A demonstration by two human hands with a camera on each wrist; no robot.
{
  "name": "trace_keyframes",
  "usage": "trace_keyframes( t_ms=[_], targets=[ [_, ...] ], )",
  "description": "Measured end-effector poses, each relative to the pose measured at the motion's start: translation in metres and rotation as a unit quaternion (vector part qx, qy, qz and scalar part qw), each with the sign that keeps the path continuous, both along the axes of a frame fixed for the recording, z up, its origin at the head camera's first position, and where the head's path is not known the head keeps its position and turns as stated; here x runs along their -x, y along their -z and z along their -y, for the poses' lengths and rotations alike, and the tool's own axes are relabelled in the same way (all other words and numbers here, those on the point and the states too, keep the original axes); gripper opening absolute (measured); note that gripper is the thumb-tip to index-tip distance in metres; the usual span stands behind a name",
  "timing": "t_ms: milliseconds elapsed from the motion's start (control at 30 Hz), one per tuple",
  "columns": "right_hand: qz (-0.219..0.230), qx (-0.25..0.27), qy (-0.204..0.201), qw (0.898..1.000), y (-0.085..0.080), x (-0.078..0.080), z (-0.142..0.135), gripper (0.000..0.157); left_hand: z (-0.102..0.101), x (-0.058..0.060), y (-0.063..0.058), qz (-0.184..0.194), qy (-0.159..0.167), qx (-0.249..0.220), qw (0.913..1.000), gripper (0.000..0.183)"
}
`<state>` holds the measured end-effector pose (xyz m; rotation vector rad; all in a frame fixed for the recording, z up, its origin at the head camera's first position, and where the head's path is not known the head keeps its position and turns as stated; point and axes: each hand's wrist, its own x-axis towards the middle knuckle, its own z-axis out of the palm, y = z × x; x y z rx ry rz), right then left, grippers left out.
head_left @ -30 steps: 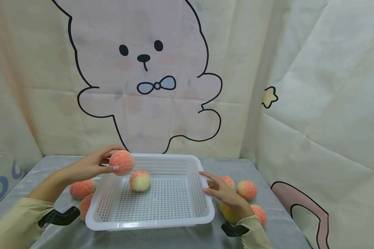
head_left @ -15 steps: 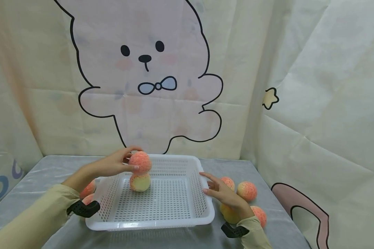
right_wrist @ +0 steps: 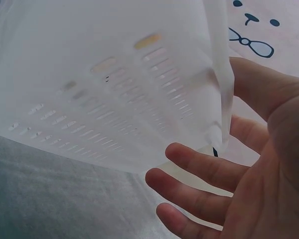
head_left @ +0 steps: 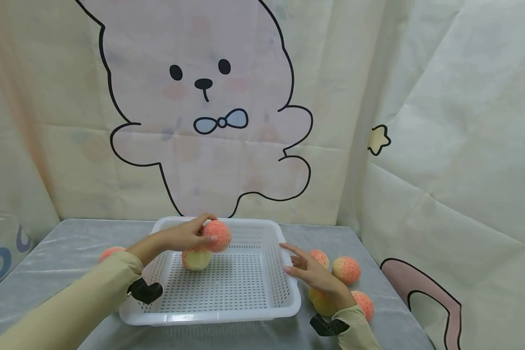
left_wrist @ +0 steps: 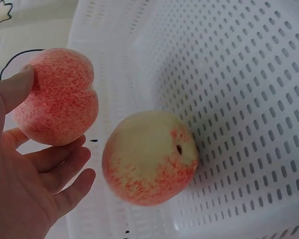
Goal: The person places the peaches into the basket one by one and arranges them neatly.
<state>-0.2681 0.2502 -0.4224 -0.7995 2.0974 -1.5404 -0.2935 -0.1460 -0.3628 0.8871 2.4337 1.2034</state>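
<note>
My left hand [head_left: 181,236] holds a pinkish-red peach [head_left: 217,236] between thumb and fingers, above a white perforated plastic basket [head_left: 210,318]. In the left wrist view the thumb presses the held peach's near side and its crease faces right. A paler yellow-and-red peach [left_wrist: 147,159] lies inside the basket; in the head view the left hand partly covers it. On the right, my right hand [head_left: 312,271] grips the basket's side rim with thumb and forefinger. Its other fingers [right_wrist: 189,196] spread beside the outer wall in the right wrist view.
Right of the basket, several peaches lie on the grey cloth-covered table [head_left: 389,306], among them a red-yellow peach [head_left: 346,270] and a yellow peach [head_left: 322,302] partly behind the right wrist. Another peach [head_left: 110,253] shows behind the left sleeve. A printed curtain [head_left: 332,73] hangs behind.
My left hand has carried the red peach rightward from the basket's left rim, past the paler peach. The left forearm now covers more of the peaches at left. The right hand stays put.
</note>
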Motion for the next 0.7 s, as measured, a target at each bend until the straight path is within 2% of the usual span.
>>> trace_keyframes(
  t_ms=[200,333,533,700],
  targets=[
    [-0.002,-0.006,0.007,1.0,0.0,-0.001,0.001,0.069,-0.015,0.006,0.016,-0.029,-0.016,0.044,0.9985,0.051],
    [0.0,-0.003,0.007,1.0,0.0,-0.002,0.001,0.068,-0.019,0.007,0.025,-0.027,-0.038,0.073,0.9962,0.054],
    [0.0,0.001,0.005,1.0,0.0,-0.002,0.001,0.068,-0.019,0.009,0.029,-0.02,-0.056,0.072,0.9957,0.053],
    [0.001,0.01,-0.002,1.0,0.002,-0.001,0.001,0.067,-0.021,0.008,0.032,-0.032,-0.065,0.11,0.9913,0.052]
  ],
)
